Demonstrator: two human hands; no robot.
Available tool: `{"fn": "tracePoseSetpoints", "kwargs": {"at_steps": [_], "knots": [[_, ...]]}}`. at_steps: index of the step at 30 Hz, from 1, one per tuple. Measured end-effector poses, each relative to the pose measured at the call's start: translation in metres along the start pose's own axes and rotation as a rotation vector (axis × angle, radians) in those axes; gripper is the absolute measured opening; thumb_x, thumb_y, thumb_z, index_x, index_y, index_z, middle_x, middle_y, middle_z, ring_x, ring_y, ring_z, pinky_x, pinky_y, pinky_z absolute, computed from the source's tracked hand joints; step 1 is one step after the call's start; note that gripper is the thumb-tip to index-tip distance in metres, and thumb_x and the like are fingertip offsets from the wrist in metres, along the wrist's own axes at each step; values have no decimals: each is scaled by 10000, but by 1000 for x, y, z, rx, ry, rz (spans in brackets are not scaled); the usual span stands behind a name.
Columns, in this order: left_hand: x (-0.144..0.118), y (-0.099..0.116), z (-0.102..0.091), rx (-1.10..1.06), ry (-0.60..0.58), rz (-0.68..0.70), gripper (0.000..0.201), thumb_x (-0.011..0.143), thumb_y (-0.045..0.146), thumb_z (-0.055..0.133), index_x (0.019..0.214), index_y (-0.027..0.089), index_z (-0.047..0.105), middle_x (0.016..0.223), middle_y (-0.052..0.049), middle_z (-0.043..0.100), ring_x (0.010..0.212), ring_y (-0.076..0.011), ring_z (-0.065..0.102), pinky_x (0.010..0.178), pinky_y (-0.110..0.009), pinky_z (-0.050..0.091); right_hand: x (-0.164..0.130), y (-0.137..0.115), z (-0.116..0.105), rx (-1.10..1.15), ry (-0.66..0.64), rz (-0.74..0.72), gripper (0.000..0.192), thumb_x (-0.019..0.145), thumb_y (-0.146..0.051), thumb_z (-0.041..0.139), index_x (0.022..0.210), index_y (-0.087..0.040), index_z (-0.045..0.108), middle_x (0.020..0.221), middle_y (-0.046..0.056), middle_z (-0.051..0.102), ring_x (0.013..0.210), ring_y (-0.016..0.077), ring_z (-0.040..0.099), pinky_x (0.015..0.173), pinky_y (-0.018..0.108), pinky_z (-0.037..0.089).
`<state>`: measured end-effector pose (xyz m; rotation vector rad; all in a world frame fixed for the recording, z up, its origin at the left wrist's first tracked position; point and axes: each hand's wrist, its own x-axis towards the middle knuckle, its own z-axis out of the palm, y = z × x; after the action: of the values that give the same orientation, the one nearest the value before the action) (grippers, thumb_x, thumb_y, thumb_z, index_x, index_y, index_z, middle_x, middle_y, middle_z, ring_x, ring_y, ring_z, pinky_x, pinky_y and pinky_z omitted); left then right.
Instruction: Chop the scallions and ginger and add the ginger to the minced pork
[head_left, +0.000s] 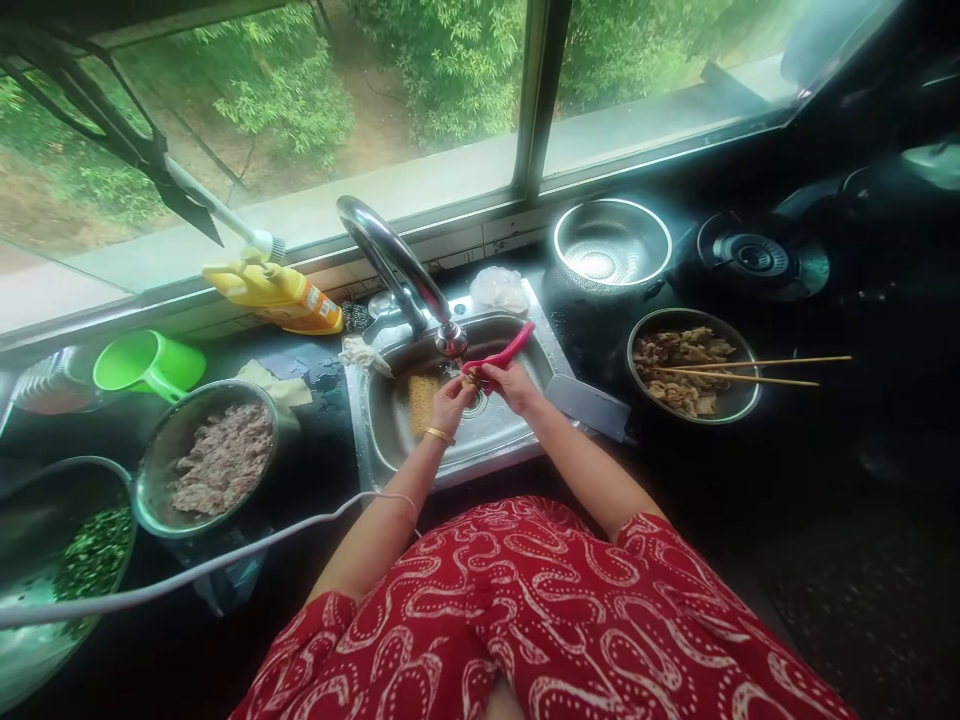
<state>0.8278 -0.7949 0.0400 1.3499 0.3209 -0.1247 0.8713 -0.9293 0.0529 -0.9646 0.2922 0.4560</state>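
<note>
Both my hands meet over the steel sink (361, 420), just below the tap (452, 340). With closed fingers my right hand (514, 388) grips a bright pink-handled tool (517, 345). Its handle points up and to the right; its working end is hidden at my fingertips, so its kind is unclear. My left hand (453, 403) pinches a small brownish piece (471, 377) against that end, too small to name. Water seems to run from the tap beside my fingers. A tan sponge-like block (424, 405) lies in the basin to the left.
Left stand a bowl of minced meat (225, 460), a bowl of chopped greens (94, 555), a green jug (139, 362) and a yellow bottle (281, 300). Right are a cleaver (589, 405), a colander (611, 240), chopsticks (780, 362) across a food bowl (694, 415), and a burner (761, 255). A white cable (262, 540) crosses my left arm.
</note>
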Motion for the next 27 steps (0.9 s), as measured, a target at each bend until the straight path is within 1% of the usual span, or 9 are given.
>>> {"fn": "tracePoseSetpoints", "kwargs": {"at_steps": [4, 7, 10, 13, 16, 19, 22, 24, 27], "knots": [[-1, 2, -1, 64, -32, -8, 383, 573, 383, 775, 826, 113, 675, 576, 31, 572, 483, -74, 466, 486, -211, 389, 2, -2, 1, -79, -41, -12, 285, 564, -241, 798, 760, -142, 616, 661, 7, 672, 616, 127, 602, 564, 238, 471], [-2, 6, 0, 117, -44, -3, 348, 586, 394, 764, 781, 120, 673, 552, 31, 563, 475, -76, 464, 474, -209, 377, 3, -5, 2, -171, -45, -80, 263, 568, -238, 784, 751, -135, 626, 659, -1, 664, 622, 115, 590, 602, 242, 475], [-4, 10, 1, 135, -55, 4, 323, 599, 389, 755, 761, 125, 664, 559, 26, 571, 475, -74, 470, 478, -206, 381, 3, -7, 2, -269, -38, -149, 226, 589, -240, 763, 736, -137, 625, 650, -11, 652, 605, 102, 572, 594, 234, 466], [-6, 12, 2, 107, -78, -8, 352, 592, 386, 761, 802, 121, 662, 613, 16, 598, 501, -75, 494, 512, -211, 415, 5, -7, 2, -341, -7, -207, 193, 625, -247, 736, 730, -146, 609, 643, -18, 646, 577, 92, 556, 561, 220, 454], [-7, 10, 2, 81, -70, -45, 445, 570, 420, 776, 872, 111, 672, 636, 12, 610, 501, -71, 490, 513, -215, 423, 9, -3, 0, -356, 15, -225, 182, 671, -268, 706, 758, -157, 591, 651, -13, 653, 545, 92, 552, 517, 213, 448], [-6, 7, 1, 83, -44, -63, 489, 562, 459, 783, 885, 104, 691, 626, 8, 611, 505, -68, 484, 498, -205, 407, 13, 2, -3, -344, 64, -200, 184, 702, -279, 691, 789, -171, 570, 616, -21, 639, 525, 101, 564, 480, 208, 450], [-4, 4, -1, 45, -27, -95, 502, 563, 476, 789, 892, 107, 705, 720, -27, 664, 614, -97, 566, 593, -218, 460, 18, 7, -6, -307, 153, -119, 171, 723, -262, 684, 772, -172, 547, 573, -32, 613, 509, 105, 567, 459, 208, 457], [-3, 3, -1, -19, -41, -148, 525, 561, 486, 795, 915, 110, 701, 809, -57, 690, 701, -127, 620, 679, -247, 491, 20, 11, -8, -241, 193, -46, 149, 747, -233, 670, 766, -166, 538, 567, -34, 605, 503, 104, 565, 470, 224, 483], [-4, 2, -1, -88, -64, -217, 557, 556, 477, 811, 960, 114, 687, 865, -87, 701, 740, -153, 656, 707, -269, 508, 22, 12, -9, -86, 236, 63, 120, 791, -195, 630, 770, -164, 517, 527, -50, 567, 476, 100, 546, 490, 255, 516]]}}
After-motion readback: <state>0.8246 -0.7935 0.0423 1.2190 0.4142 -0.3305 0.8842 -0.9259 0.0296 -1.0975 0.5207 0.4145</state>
